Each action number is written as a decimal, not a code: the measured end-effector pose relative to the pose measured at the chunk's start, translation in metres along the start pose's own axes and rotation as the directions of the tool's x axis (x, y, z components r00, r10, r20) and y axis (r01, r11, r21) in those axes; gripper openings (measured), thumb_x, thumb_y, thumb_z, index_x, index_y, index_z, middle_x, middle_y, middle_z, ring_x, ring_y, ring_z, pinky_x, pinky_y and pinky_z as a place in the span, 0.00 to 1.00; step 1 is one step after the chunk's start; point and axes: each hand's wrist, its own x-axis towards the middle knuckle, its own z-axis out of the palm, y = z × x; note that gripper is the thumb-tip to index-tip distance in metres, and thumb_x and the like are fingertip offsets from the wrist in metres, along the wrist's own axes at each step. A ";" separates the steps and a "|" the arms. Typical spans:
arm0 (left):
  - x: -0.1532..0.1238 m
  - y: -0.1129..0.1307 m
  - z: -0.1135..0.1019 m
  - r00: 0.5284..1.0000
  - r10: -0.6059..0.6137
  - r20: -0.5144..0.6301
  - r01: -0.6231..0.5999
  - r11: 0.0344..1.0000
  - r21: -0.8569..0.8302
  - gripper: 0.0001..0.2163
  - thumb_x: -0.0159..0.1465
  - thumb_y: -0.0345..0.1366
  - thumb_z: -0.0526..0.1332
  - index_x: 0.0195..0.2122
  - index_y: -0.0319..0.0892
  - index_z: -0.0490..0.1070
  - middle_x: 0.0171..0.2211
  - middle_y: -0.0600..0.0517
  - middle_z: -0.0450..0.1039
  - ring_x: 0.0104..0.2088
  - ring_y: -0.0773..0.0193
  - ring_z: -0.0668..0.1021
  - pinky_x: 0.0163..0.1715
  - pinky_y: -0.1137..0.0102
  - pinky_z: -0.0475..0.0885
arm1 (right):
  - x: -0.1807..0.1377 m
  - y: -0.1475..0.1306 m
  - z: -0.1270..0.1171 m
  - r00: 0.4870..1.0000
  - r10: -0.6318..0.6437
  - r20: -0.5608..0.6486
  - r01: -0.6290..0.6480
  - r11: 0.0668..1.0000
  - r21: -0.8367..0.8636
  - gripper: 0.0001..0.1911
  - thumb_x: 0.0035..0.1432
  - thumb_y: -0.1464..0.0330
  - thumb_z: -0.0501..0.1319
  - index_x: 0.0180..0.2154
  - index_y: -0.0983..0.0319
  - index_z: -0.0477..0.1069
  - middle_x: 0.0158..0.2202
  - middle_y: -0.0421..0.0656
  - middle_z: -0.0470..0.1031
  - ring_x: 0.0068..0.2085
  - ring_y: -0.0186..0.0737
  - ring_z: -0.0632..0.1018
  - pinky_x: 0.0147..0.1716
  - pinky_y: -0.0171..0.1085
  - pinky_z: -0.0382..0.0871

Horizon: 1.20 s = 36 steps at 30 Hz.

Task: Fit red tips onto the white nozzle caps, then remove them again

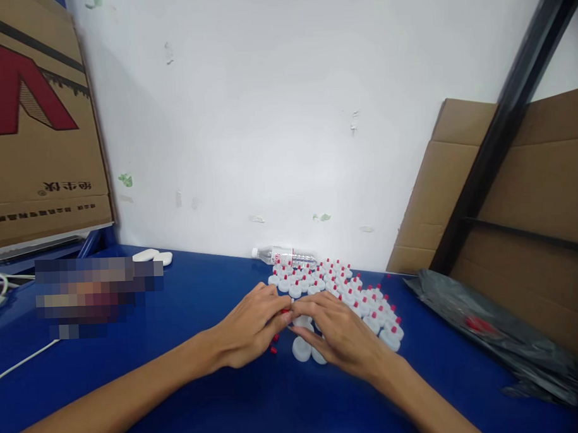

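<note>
My left hand is closed in a pinch, with a bit of red showing at its fingertips that looks like a small red cap. Facing it, my right hand curls its fingers and thumb around a round white lid, partly hidden by the fingers. The fingertips of both hands meet. Below them lie a plain white lid and another one partly under my right hand. Loose red caps lie by my left hand. Beyond the hands stand several white lids with red tips.
A clear plastic bottle lies by the wall behind the lids. Grey plastic bags lie at the right, near cardboard. At left are a printed carton, white objects, a cable and a blurred patch on the blue table.
</note>
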 end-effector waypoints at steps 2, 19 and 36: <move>0.002 -0.002 0.002 0.999 -0.048 -0.015 0.046 0.995 -0.085 0.18 0.74 0.44 0.44 0.28 0.42 0.58 0.28 0.55 0.63 0.32 0.62 0.65 0.39 0.65 0.57 | 0.003 0.001 0.000 0.999 -0.041 -0.015 0.040 0.999 -0.034 0.08 0.68 0.70 0.56 0.48 0.62 0.64 0.44 0.46 0.77 0.47 0.40 0.77 0.47 0.42 0.70; 0.005 -0.029 -0.014 0.928 -0.353 -0.123 0.252 0.833 -0.492 0.20 0.71 0.42 0.47 0.21 0.43 0.57 0.18 0.56 0.60 0.23 0.66 0.65 0.29 0.69 0.62 | -0.019 0.051 -0.027 0.927 0.361 -0.102 -0.375 0.898 -0.230 0.11 0.70 0.65 0.52 0.46 0.59 0.71 0.46 0.46 0.78 0.46 0.45 0.77 0.46 0.44 0.68; -0.001 -0.027 0.001 0.978 -0.204 -0.032 0.202 0.978 -0.060 0.11 0.63 0.28 0.55 0.37 0.45 0.77 0.40 0.51 0.71 0.39 0.61 0.74 0.39 0.68 0.69 | -0.019 0.050 -0.020 0.908 0.379 0.180 -0.344 0.918 -0.200 0.21 0.73 0.64 0.43 0.41 0.58 0.74 0.40 0.44 0.80 0.41 0.42 0.78 0.47 0.43 0.64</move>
